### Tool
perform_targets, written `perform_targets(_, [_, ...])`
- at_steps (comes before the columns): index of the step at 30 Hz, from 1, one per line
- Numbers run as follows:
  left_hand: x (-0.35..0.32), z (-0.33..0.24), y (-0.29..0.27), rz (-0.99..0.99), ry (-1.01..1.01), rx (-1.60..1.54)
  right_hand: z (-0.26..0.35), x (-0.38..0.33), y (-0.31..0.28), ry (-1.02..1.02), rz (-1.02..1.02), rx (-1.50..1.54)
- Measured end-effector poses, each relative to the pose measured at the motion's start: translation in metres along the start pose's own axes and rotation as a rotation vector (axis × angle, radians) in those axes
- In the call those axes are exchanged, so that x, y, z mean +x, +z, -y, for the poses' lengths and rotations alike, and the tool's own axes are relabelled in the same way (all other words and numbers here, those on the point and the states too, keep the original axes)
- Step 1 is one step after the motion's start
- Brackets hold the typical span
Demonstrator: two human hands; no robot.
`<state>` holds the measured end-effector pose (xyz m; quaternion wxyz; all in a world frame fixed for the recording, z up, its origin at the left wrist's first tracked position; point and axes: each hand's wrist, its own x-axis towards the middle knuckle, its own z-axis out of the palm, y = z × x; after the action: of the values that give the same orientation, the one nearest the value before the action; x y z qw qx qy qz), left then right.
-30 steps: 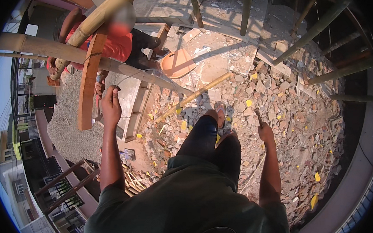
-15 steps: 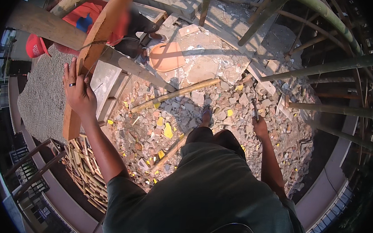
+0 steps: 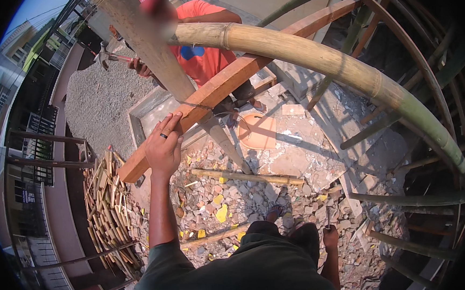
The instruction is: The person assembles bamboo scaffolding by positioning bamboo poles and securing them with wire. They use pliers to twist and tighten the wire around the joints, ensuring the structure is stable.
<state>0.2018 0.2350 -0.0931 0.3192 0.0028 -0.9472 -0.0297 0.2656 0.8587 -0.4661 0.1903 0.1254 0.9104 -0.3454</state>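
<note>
A reddish-brown wooden beam (image 3: 226, 80) slants across the view from lower left to upper right. My left hand (image 3: 162, 145), with a dark ring, lies on it near its lower end, fingers stretched out along the wood. Thin wire (image 3: 195, 106) binds the beam where it crosses a pale round pole (image 3: 172, 76). Low at the right, my right hand (image 3: 330, 237) is closed around a slim metal hand tool (image 3: 329, 216) pointing forward; its exact kind is too small to make out.
A thick bamboo pole (image 3: 304, 47) arches over the beam. Beyond stands a co-worker in a red shirt (image 3: 211, 62), holding a claw hammer (image 3: 106, 56). Rubble (image 3: 228, 198) covers the ground under me. An orange basin (image 3: 258, 130), a gravel heap (image 3: 96, 92) and stacked bamboo pieces (image 3: 106, 211) lie around.
The view has swung left and up, so the beam and my left hand appear farther right. My left fingers look straighter on the beam. The co-worker's hammer has come into view.
</note>
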Motion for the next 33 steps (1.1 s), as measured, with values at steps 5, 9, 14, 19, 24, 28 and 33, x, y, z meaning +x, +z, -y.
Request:
perform_targets(5, [0.001,-0.003,-0.007,0.041,-0.045,-0.034,0.084,0.067,-0.018,-0.253,0.166,-0.121])
perform_targets(9, [-0.002,-0.028,-0.008,-0.039,-0.062,-0.049,0.150,0.098,-0.043,-0.374,0.262,-0.225])
perform_targets(14, [-0.077,-0.134,0.063,-0.058,-0.826,-1.099,0.208,0.057,-0.064,-0.382,0.129,0.094])
perform_targets(19, [-0.156,-0.249,0.164,0.171,-1.469,-1.963,0.233,-0.006,-0.056,-0.419,0.188,0.154])
perform_targets(24, [-0.155,-0.300,0.163,0.730,-1.177,-1.966,0.258,-0.040,-0.041,-0.555,0.178,0.033])
perform_targets(28, [-0.168,-0.273,0.198,0.885,-1.147,-1.765,0.253,-0.044,-0.048,-0.759,0.317,-0.063])
perform_targets(33, [-0.190,-0.247,0.180,0.571,-1.468,-1.667,0.263,0.000,-0.159,-0.637,-0.035,0.186])
